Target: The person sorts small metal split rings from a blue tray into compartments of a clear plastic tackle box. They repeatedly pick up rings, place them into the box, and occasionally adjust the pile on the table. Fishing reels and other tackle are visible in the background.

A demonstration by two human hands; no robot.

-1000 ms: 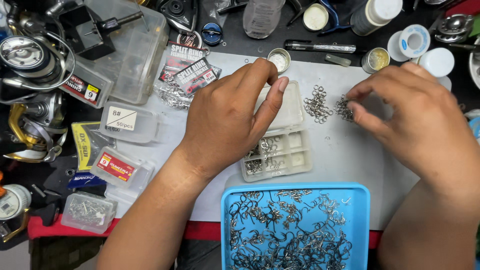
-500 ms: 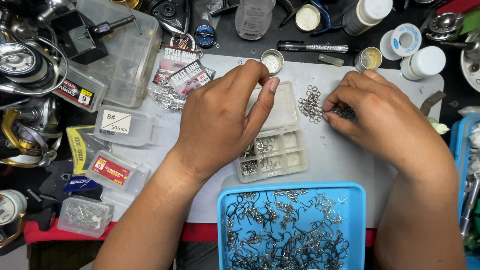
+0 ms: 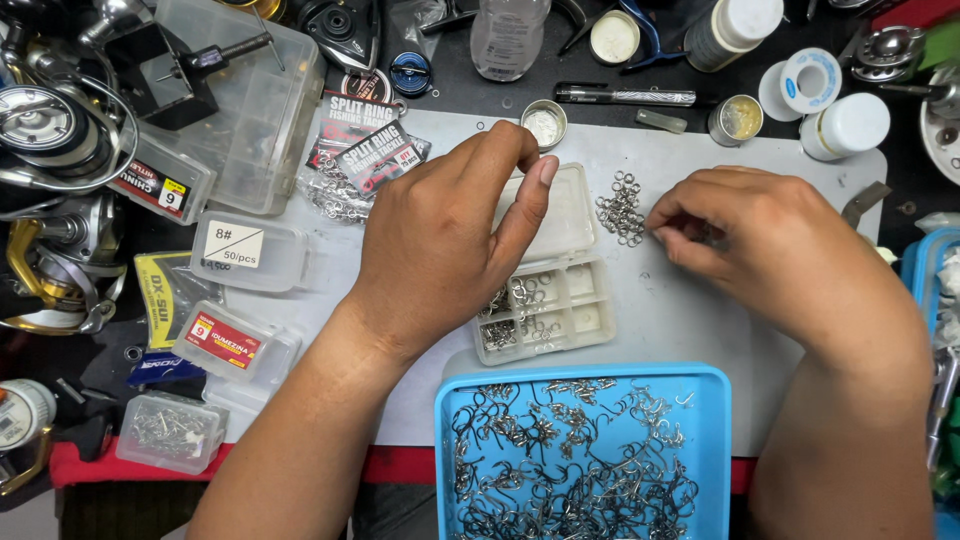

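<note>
My left hand [image 3: 440, 240] lies over a clear compartment box [image 3: 560, 300] on the white mat, fingers held together, fingertips near the box's open lid. Whether it holds anything is hidden. My right hand [image 3: 770, 250] rests on the mat to the right. Its fingertips are pinched at the right edge of a small pile of metal split rings [image 3: 620, 208]; what is between them does not show. The box's compartments hold small rings and hooks. A blue tray [image 3: 585, 373] full of several metal hooks sits at the near edge.
Clear plastic boxes [image 3: 250, 250] and packets of rings [image 3: 365, 150] lie at the left beside fishing reels [image 3: 45, 130]. Small tins [image 3: 545, 122], a pen [image 3: 625, 96], bottles and a tape roll [image 3: 810, 80] line the back. Another blue tray [image 3: 925, 270] shows at the right edge.
My right hand has slid left, bringing its pinched fingertips to the pile of split rings. My left hand has stayed over the compartment box.
</note>
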